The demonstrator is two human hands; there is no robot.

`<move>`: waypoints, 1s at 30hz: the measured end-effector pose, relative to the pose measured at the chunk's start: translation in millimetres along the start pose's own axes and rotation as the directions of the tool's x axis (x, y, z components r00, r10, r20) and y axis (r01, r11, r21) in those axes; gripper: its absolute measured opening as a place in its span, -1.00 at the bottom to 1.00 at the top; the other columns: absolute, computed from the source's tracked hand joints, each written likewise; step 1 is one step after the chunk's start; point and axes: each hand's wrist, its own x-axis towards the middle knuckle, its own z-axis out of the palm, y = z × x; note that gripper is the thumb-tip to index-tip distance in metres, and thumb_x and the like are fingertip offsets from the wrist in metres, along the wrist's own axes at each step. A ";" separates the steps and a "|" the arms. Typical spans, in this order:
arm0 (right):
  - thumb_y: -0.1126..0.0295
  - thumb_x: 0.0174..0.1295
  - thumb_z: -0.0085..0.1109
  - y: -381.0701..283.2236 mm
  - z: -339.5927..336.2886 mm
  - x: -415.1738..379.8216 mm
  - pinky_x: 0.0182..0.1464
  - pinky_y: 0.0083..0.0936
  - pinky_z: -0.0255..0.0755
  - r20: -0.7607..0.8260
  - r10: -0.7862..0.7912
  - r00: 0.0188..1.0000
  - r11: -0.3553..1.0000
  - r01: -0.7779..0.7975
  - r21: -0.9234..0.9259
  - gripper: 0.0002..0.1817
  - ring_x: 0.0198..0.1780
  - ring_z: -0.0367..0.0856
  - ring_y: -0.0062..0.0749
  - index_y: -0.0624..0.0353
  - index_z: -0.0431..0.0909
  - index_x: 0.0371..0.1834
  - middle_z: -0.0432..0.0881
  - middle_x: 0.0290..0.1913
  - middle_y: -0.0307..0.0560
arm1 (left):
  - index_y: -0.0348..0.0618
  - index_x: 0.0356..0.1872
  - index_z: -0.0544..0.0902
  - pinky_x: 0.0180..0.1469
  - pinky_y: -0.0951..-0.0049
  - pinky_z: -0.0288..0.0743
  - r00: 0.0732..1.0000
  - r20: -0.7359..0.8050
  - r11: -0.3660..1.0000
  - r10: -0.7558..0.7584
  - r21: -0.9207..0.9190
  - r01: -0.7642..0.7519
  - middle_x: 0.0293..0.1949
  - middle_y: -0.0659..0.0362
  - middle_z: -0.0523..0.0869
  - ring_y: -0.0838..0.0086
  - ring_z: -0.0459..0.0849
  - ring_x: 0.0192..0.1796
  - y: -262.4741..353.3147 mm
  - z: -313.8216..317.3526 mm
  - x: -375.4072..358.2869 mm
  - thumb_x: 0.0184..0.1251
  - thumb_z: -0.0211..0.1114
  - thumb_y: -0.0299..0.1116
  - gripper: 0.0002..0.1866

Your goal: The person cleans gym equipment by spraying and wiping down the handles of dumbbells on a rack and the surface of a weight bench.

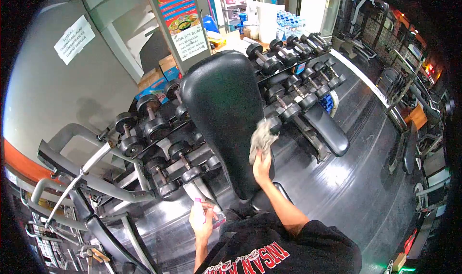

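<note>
Black shirt [320, 247] | right hand [262, 168] pinching crumpled greyish cloth [263, 138] | left hand [201, 226] clasping pink-tinted bottle [220, 220]

Bench pad [224, 110]: smooth, black, leather-like, slightly glossy; rag [263, 140]: rumpled cloth.

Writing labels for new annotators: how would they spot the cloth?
Find the big black bench pad at center. At its right edge, the right hand grips a crumpled grayish cloth. It's pale and soft; the neighboring dumbbells are dark and rigid.

Dumbbells [284, 105] racked | bottles [288, 26] clustered behind | wall sign [75, 39] (tilted in view)
</note>
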 end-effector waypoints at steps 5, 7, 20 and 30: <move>0.49 0.27 0.05 47.7 14.3 53.2 0.44 -0.25 0.06 0.072 -0.302 0.951 0.821 0.298 -0.486 -0.48 0.45 0.15 0.10 0.34 0.30 0.32 0.20 0.41 0.29 | -0.34 -0.17 0.42 -0.46 0.43 0.53 1.000 0.005 0.999 0.020 0.026 -0.021 -0.32 0.03 0.56 0.42 0.60 -0.52 2.3 1.1 0.4 0.35 0.17 -0.56 -0.87; 0.52 0.19 0.07 67.8 2.6 43.8 0.46 -0.22 0.04 0.177 -0.342 0.923 0.749 0.382 -0.541 -0.43 0.48 0.08 0.11 0.27 0.31 0.34 0.15 0.44 0.28 | -0.35 -0.21 0.46 -0.44 0.49 0.53 1.000 -0.024 0.999 0.001 -0.050 -0.002 -0.32 0.04 0.59 0.48 0.61 -0.52 9.2 3.6 2.7 0.29 0.19 -0.62 -0.88; 0.37 0.31 0.08 41.0 33.4 29.4 0.23 -0.27 0.37 -0.166 0.082 0.983 0.940 -0.132 -0.314 -0.49 0.22 0.51 0.01 0.19 0.33 0.34 0.53 0.17 0.20 | -0.33 -0.18 0.44 -0.45 0.45 0.53 0.996 0.058 0.997 0.070 0.009 -0.071 -0.31 0.05 0.57 0.43 0.61 -0.53 -8.2 2.4 5.5 0.37 0.19 -0.49 -0.86; 0.65 0.07 0.12 80.2 35.6 -26.2 0.50 -0.13 -0.09 -0.027 -0.203 0.979 0.875 0.169 -0.454 -0.26 0.51 -0.03 0.16 0.02 0.27 0.41 0.12 0.46 0.24 | -0.35 -0.21 0.45 -0.46 0.46 0.54 0.996 0.044 0.997 0.074 0.006 -0.074 -0.31 0.05 0.58 0.44 0.61 -0.52 1.4 5.4 0.8 0.35 0.17 -0.56 -0.91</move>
